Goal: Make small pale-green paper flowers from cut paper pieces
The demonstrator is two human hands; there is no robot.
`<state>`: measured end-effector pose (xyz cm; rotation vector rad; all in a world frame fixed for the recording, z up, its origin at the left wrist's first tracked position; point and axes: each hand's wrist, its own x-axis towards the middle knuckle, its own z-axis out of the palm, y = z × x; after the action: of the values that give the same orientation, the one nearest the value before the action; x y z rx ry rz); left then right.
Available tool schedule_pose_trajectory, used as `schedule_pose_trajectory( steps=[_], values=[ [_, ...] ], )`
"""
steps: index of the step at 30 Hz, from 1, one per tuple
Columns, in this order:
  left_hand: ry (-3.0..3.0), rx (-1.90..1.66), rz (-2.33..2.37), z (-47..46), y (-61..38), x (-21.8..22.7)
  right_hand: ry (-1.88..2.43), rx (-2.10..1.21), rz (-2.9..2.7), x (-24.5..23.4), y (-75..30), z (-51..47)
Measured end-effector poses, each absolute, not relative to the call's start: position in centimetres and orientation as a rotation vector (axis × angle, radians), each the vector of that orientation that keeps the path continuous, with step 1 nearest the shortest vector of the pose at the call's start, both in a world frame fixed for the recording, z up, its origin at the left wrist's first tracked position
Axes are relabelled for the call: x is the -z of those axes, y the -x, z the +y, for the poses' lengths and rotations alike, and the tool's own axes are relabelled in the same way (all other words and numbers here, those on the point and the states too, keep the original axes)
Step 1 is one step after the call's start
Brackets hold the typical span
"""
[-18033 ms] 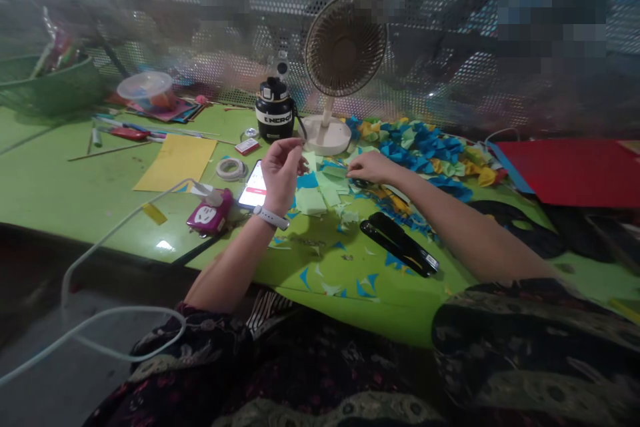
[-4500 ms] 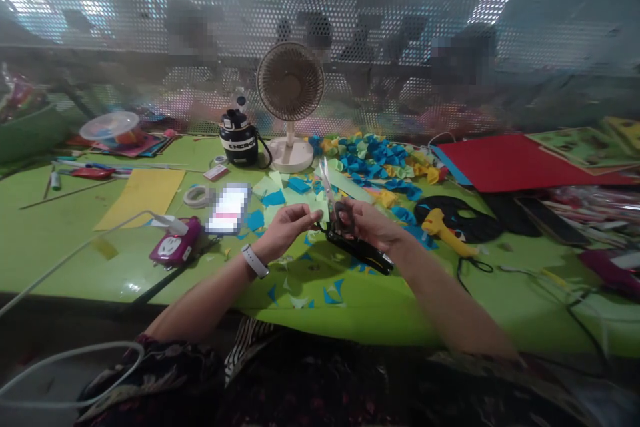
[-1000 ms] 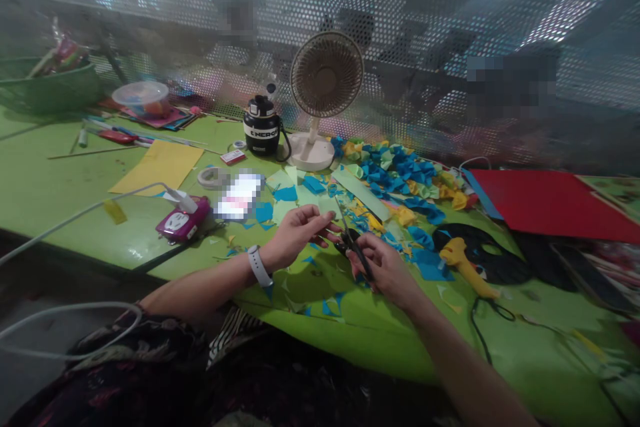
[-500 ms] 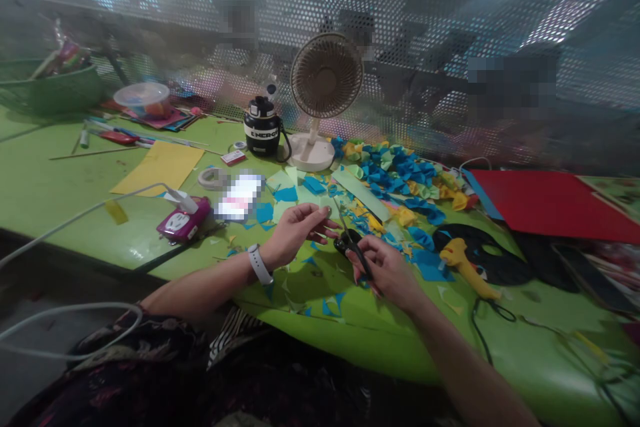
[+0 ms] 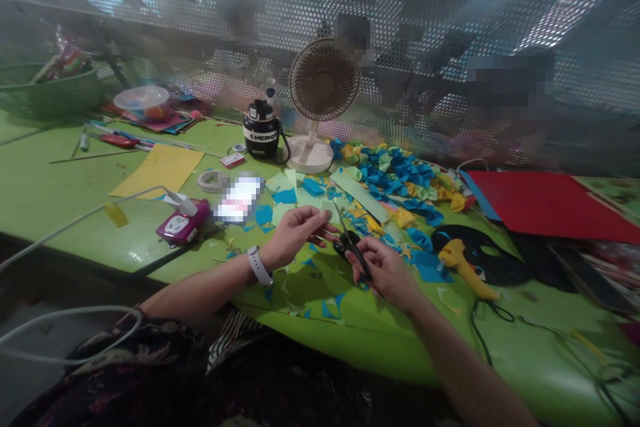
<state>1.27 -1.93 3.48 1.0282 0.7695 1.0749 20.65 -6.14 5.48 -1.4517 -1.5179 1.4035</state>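
My right hand (image 5: 387,273) grips black-handled scissors (image 5: 347,243), blades pointing up and away toward my left hand. My left hand (image 5: 295,235), with a white band on the wrist, pinches a small light green paper piece (image 5: 327,212) right at the blades. Both hands hover just above the green table (image 5: 75,193), over scattered blue and green paper scraps (image 5: 327,307). A pile of folded blue, green and yellow paper pieces (image 5: 400,177) lies behind the hands.
A small fan (image 5: 320,100) and a black jug (image 5: 261,133) stand at the back. A phone (image 5: 239,190), tape roll (image 5: 210,180), pink socket block (image 5: 180,227), yellow sheet (image 5: 157,170), yellow glue gun (image 5: 463,267) and red sheet (image 5: 545,203) lie around. Perforated screen behind.
Over the last second my hands barely moved; the scissors stay at the green piece. Eighteen seconds ago my right hand lay on the paper pile without scissors.
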Motion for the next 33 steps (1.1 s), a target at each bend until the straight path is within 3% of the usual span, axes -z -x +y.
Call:
schedule_pose_trajectory(
  steps=[33],
  values=[
    [-1.117, -1.115, 0.797, -1.57, -1.28, -3.02, 1.433, -1.44, -1.536, -6.12, -20.6, -6.03]
  ],
)
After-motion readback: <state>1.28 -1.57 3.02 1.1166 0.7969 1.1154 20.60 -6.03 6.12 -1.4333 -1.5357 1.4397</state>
